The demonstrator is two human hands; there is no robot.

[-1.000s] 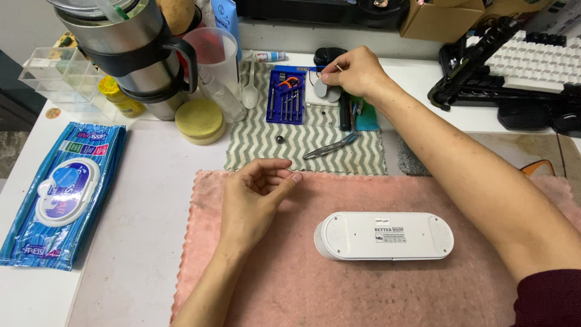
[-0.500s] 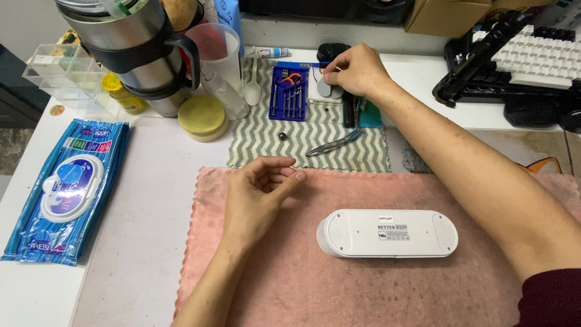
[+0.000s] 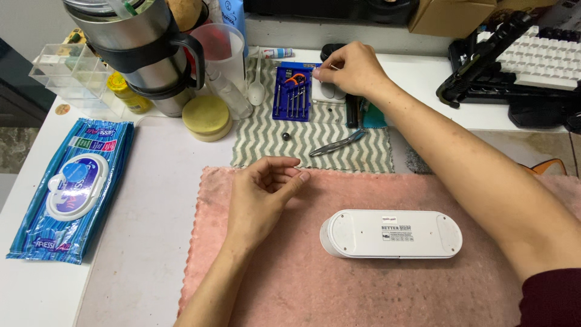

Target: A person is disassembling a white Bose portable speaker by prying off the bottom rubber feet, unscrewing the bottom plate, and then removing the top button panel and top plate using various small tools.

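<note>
A blue wipes pack (image 3: 71,191), steel mug (image 3: 142,51), yellow round tin (image 3: 207,117) and white keyboard (image 3: 535,57) sit around.

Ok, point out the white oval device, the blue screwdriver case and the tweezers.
white oval device (image 3: 392,234), head view, middle of its flat top.
blue screwdriver case (image 3: 292,100), head view, centre of tray.
tweezers (image 3: 334,145), head view, mid-length of arms.

device (image 3: 391,234) on towel (image 3: 284,284), tweezers (image 3: 336,144) behind

Far left on the desk (image 3: 151,181) lay a flat blue wet-wipe pack (image 3: 69,188) with a white oval flip lid. The white oblong device (image 3: 392,234) on my pink towel (image 3: 363,290) bore a small label (image 3: 397,231), dark print. A brown cardboard box (image 3: 451,15) stood at the back.
</note>
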